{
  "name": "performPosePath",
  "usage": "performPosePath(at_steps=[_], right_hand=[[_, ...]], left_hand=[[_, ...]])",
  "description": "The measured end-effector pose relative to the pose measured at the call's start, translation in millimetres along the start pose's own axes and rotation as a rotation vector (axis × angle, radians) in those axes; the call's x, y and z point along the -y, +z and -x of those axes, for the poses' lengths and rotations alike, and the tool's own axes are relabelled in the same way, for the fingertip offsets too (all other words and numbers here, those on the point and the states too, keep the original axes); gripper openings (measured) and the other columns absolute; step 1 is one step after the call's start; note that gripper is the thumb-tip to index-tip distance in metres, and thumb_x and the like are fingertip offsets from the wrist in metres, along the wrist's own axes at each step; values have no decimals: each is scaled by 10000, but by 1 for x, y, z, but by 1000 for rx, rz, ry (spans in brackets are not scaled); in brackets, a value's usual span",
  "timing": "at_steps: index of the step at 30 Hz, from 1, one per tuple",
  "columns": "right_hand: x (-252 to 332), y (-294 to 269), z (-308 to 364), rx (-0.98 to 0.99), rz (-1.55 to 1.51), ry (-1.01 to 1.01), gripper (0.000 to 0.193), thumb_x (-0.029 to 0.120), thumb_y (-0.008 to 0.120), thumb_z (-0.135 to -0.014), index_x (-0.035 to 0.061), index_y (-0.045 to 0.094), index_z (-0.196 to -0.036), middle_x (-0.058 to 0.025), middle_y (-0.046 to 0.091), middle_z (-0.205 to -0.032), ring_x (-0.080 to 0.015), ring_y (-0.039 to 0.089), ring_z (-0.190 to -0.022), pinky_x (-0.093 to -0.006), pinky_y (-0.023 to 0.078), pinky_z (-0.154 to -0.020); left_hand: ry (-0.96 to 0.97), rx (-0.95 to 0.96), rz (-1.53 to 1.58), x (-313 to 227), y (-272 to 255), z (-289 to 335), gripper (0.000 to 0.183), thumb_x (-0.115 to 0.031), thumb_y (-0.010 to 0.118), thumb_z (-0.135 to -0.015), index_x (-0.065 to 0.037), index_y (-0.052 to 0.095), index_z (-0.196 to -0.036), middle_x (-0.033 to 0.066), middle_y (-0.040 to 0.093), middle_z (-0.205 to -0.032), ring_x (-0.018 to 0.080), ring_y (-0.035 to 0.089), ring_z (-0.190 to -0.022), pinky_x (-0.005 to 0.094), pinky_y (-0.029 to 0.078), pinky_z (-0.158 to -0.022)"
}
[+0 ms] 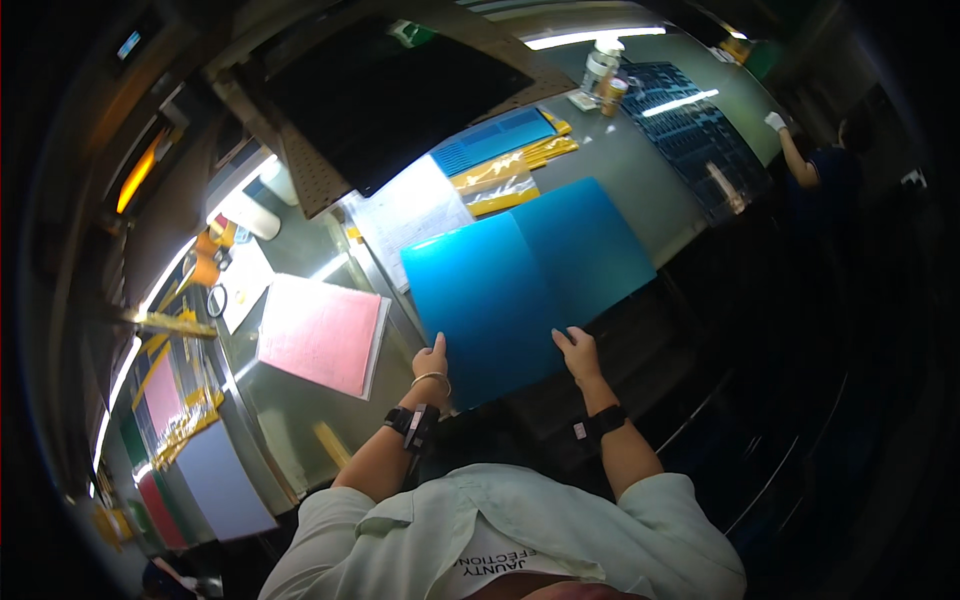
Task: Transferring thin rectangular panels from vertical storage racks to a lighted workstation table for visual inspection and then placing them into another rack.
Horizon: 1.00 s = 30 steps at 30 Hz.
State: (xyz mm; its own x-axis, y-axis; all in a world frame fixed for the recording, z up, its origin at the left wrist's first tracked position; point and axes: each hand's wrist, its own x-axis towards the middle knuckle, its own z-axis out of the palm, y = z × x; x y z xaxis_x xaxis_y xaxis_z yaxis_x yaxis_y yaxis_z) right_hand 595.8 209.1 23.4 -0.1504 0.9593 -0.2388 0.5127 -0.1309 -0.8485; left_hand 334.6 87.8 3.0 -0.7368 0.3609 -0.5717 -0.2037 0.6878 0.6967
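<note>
Between both hands is a large glossy blue sheet (480, 300), its near edge tilted toward me over the table's front edge. My left hand (430, 360) pinches its left side, thumb on top and the other fingers hidden beneath. At the near right edge my right hand (578, 354) grips it the same way. A second blue panel (590, 245) continues to the right past a straight line. I cannot tell if it is a separate sheet or part of the same one. Left of my left hand lies a stack of pink sheets (322, 335) in a clear sleeve.
Printed white paper (415, 210) and yellow-edged packs (495, 187) lie behind the blue sheet. A dark patterned sheet (690, 135) and a bottle (600, 65) are farther right. A dark panel (390, 95) rises at the back. Another person's gloved hand (774, 121) shows far right.
</note>
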Motion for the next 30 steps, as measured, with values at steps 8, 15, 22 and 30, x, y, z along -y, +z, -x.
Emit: performPosePath(at_steps=[8, 15, 22, 30], right_hand=[[1, 16, 51, -2, -387, 22, 332, 268, 621, -941, 59, 543, -695, 58, 425, -603, -50, 403, -568, -252, 342, -522], [-12, 9, -14, -234, -232, 250, 559, 562, 728, -776, 52, 499, -769, -40, 548, -640, -129, 551, -548, -282, 461, -529], [-34, -11, -51, -357, -180, 251, 587, 579, 727, -738, 50, 498, -846, -113, 588, -777, -280, 591, -726, -394, 460, -629], [-41, -24, -46, -454, -114, 194, 444, 406, 730, -780, 34, 489, -792, -142, 557, -702, -284, 581, -662, -409, 451, -592]], left_hand=[[889, 26, -41, -106, 19, -49, 396, -345, 593, -922, 34, 572, -809, 146, 564, -665, 233, 476, -590, 400, 397, -578], [1138, 332, -462, -201, 102, -126, 433, -372, 641, -865, 19, 539, -710, 180, 550, -611, 370, 526, -578, 451, 440, -600], [1109, 5, -891, -188, 119, -131, 672, -582, 765, -669, -40, 515, -978, 149, 545, -965, 364, 528, -989, 432, 437, -858], [1008, -30, -1052, -188, 131, -95, 927, -736, 702, -603, 14, 540, -1123, 202, 578, -1093, 379, 535, -1069, 450, 458, -890]])
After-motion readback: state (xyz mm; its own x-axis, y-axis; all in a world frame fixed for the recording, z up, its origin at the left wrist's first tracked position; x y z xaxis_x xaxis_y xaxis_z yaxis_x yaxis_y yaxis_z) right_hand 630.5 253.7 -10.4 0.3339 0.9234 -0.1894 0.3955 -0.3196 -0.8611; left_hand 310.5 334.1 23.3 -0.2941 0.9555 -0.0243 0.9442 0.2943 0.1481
